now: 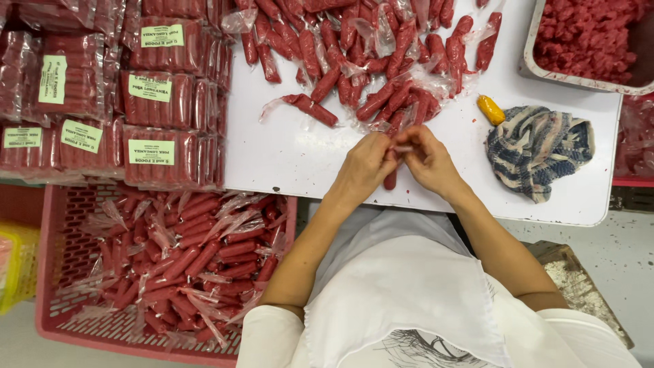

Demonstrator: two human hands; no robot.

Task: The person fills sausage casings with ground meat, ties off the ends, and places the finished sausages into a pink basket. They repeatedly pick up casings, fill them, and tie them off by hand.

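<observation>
Both hands meet over the white table (286, 157): the left hand (364, 167) and the right hand (428, 160) are closed, fingertips pinched on one red sausage (390, 178), which hangs down between them, its wrapper end at the fingertips. Just beyond the hands lies a heap of sausages (368, 61) in loose clear wrap (apparently waiting to be handled). Below the left hand, a pink crate (51, 272) is already well filled with wrapped ones, and labelled packs (157, 95) are stacked farther left. A striped cloth (538, 146) lies right of the right hand, with a metal tray of minced meat (589, 34) beyond it, so plenty seems left.
</observation>
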